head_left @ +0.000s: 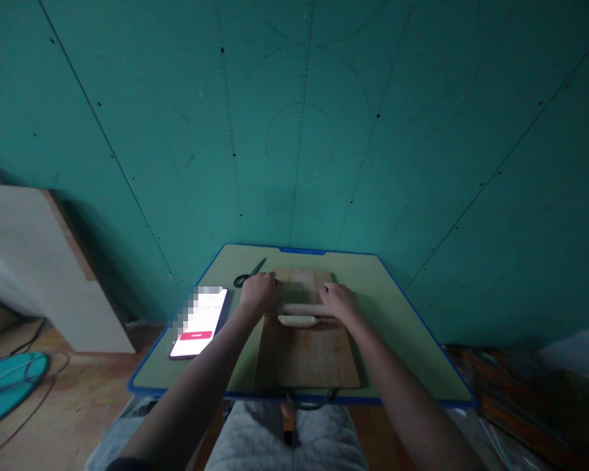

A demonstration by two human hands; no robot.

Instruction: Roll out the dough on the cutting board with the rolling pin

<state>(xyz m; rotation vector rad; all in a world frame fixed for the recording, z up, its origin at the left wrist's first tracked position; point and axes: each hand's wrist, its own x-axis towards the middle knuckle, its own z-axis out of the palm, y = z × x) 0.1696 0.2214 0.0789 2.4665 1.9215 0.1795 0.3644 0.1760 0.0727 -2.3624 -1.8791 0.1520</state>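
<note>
A wooden board [304, 363] lies on the small table in front of me. Across its middle runs a pale rod that looks like a rolling pin [302, 309]. My left hand [261, 292] is closed at the rod's left end, and my right hand [340, 301] is closed at its right end. Both fists rest low over the board, and the fingers hide the rod's ends. Just on the near side of the rod is a whitish, rounded, elongated piece [297, 320], perhaps dough. Its exact kind does not show clearly.
On the blue-edged table [407, 347], a lit phone [201, 324] lies left of my left forearm. Dark-handled scissors [249, 273] are beyond my left hand. A green wall [299, 163] stands behind the table. A pale panel [53, 268] leans at left.
</note>
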